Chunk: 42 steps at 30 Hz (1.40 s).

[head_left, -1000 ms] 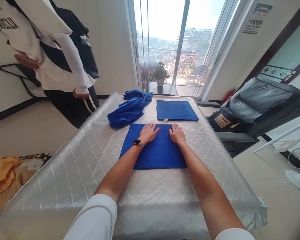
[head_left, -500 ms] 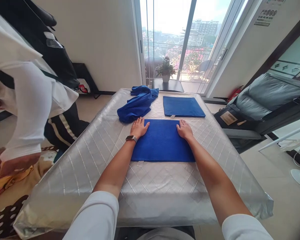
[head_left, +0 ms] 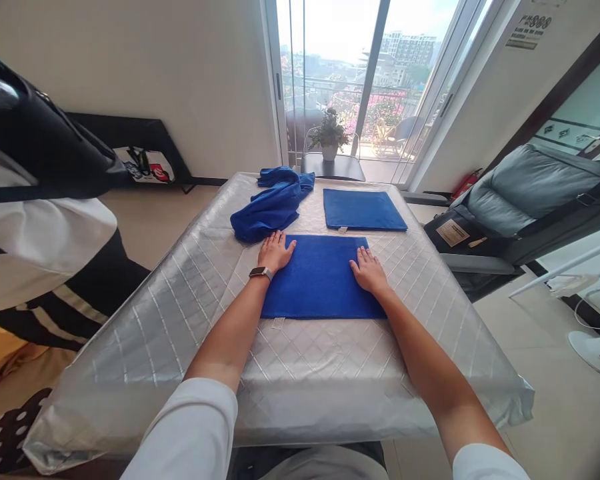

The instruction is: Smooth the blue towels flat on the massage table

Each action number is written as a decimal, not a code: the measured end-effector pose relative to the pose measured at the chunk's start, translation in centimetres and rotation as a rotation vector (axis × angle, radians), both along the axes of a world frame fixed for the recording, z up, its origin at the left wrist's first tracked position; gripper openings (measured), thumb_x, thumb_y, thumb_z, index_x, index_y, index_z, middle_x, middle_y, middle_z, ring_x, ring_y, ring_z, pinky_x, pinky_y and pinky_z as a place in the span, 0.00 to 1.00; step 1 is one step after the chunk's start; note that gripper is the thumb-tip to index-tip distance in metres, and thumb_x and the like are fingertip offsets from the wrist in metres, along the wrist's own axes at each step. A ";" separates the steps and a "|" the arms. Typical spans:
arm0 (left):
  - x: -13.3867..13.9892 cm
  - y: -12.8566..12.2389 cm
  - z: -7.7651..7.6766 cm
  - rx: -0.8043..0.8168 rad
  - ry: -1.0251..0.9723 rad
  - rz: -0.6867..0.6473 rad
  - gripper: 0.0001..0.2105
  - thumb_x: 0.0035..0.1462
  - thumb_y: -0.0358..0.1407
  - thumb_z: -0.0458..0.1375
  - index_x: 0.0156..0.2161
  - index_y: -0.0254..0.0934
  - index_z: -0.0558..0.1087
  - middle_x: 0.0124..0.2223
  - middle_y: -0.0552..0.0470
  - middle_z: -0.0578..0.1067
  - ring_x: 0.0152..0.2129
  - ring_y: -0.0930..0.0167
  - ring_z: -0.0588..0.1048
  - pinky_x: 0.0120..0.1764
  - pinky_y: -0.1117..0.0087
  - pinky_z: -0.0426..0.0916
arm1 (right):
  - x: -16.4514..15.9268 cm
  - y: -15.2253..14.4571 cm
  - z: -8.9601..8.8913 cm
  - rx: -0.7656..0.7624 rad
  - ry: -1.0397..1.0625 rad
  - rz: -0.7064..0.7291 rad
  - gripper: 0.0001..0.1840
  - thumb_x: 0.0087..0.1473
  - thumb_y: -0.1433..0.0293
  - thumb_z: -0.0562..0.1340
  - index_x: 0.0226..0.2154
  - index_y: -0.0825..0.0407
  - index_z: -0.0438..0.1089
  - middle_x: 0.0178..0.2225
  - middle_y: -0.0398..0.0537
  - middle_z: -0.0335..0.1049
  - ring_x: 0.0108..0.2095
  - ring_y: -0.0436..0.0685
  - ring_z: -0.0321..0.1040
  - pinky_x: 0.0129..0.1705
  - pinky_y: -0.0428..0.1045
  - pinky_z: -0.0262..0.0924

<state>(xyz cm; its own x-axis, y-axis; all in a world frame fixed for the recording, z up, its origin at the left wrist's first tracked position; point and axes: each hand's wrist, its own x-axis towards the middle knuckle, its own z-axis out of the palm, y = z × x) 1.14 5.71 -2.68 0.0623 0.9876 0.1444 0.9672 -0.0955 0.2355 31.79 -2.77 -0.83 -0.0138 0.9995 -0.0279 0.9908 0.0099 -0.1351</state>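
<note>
- A flat blue rectangle of soft-looking cloth (head_left: 325,280) lies in the middle of the worktop (head_left: 180,320), which wears a shiny silver cover with a diamond pattern.
- The worker's left hand (head_left: 276,252) presses over its nine o'clock edge, palm down, flattened, thumb spread wide towards the middle; a dark-faced watch (head_left: 261,272) circles the wrist.
- The right hand (head_left: 369,269) lies flat across the three o'clock edge, fingers stretched forward.
- Between seven and eight o'clock, a small white tag (head_left: 279,323) pokes from the near edge; I can't read it.
- At eleven, a crumpled blue cloth (head_left: 270,210) sits by the left fingertips; whether they touch, I can't tell.
- At one, a second flat blue rectangle (head_left: 365,210) shows its own pale tag (head_left: 343,229), also unreadable.
- Near two, on the grey padded armchair (head_left: 517,193), a black bag carries a tan label (head_left: 453,233), its print too small.
- About one, up the wall, hangs a notice (head_left: 529,31) with dark symbols and blurred lines.
- At nine stands another person (head_left: 45,253), in white top and striped black trousers.
</note>
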 end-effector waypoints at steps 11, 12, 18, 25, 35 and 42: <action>0.8 -1.3 1.4 0.175 0.063 0.053 0.31 0.71 0.47 0.42 0.68 0.25 0.63 0.70 0.33 0.61 0.67 0.55 0.62 0.67 0.54 0.56 | -0.2 -0.2 0.0 -0.009 0.023 -0.004 0.38 0.71 0.55 0.39 0.74 0.61 0.42 0.76 0.55 0.36 0.75 0.60 0.32 0.73 0.57 0.32; 1.3 -1.7 1.7 0.226 0.068 0.044 0.30 0.71 0.45 0.43 0.67 0.25 0.64 0.70 0.32 0.62 0.66 0.55 0.62 0.66 0.54 0.56 | -0.3 -0.2 0.0 -0.009 0.025 -0.005 0.38 0.71 0.55 0.39 0.74 0.61 0.42 0.76 0.55 0.36 0.75 0.60 0.32 0.73 0.57 0.32; 10.8 -4.5 3.0 0.243 0.061 -0.250 0.26 0.73 0.44 0.41 0.63 0.30 0.69 0.68 0.38 0.67 0.66 0.60 0.64 0.66 0.59 0.58 | -0.4 -0.2 0.1 0.001 0.039 -0.008 0.38 0.71 0.56 0.40 0.73 0.62 0.43 0.75 0.55 0.37 0.75 0.60 0.34 0.73 0.57 0.33; 19.2 -6.2 1.5 0.079 0.063 -0.512 0.27 0.74 0.44 0.38 0.69 0.36 0.62 0.71 0.42 0.61 0.70 0.62 0.56 0.69 0.56 0.53 | -0.1 -0.8 0.3 0.014 -0.012 0.044 0.35 0.69 0.66 0.45 0.74 0.58 0.43 0.76 0.52 0.37 0.75 0.59 0.34 0.73 0.56 0.35; 6.9 -5.3 1.0 -0.075 0.078 -0.198 0.37 0.70 0.56 0.32 0.73 0.33 0.52 0.75 0.43 0.52 0.72 0.62 0.49 0.71 0.55 0.44 | -0.3 -0.2 -0.2 0.015 0.074 -0.004 0.37 0.72 0.56 0.39 0.73 0.59 0.45 0.75 0.54 0.38 0.75 0.60 0.34 0.73 0.57 0.32; 0.0 -6.9 0.5 -0.064 0.119 -0.025 0.39 0.71 0.55 0.31 0.73 0.25 0.51 0.75 0.36 0.50 0.72 0.60 0.49 0.71 0.57 0.46 | -0.3 -0.3 0.1 0.009 0.061 -0.005 0.37 0.71 0.57 0.40 0.73 0.62 0.45 0.75 0.54 0.38 0.75 0.60 0.35 0.73 0.57 0.33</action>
